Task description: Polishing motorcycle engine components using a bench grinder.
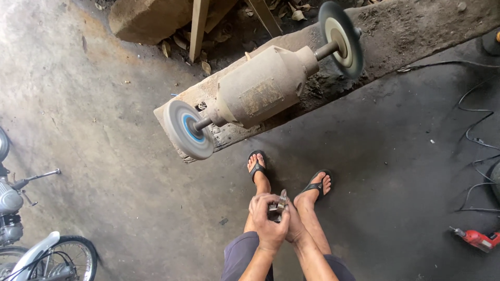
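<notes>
Grey metal, small and dull, sits pinched between both hands: a metal part [282,202] whose shape is too small to make out fully, poking up just past the fingertips. The left hand [268,222] is curled over it from the near side with the knuckles up, fingers closed around it. The right hand [295,224] presses in from the other side, mostly hidden behind the left, and also looks closed on the piece. The two hands touch each other, low and close to the body, above the knees and the feet in black sandals.

Ahead of the hands and higher stands a bench grinder [260,88] on a rough wooden plank [416,36]. Its shaft runs on a slant, from ahead and to the left of the hands toward far ahead and to the right. The grey wheel with a blue centre [187,130] is the end closest to the hands, lying forward and to the left, so the left hand is slightly nearer to it. The dark wheel [341,39] at the other end is well apart, far forward and to the right.

Well off to the right of the hands, a red drill [476,238] lies on the concrete floor [130,198] by loose black cables [476,140]. Far to the left is part of a motorbike [31,244].
</notes>
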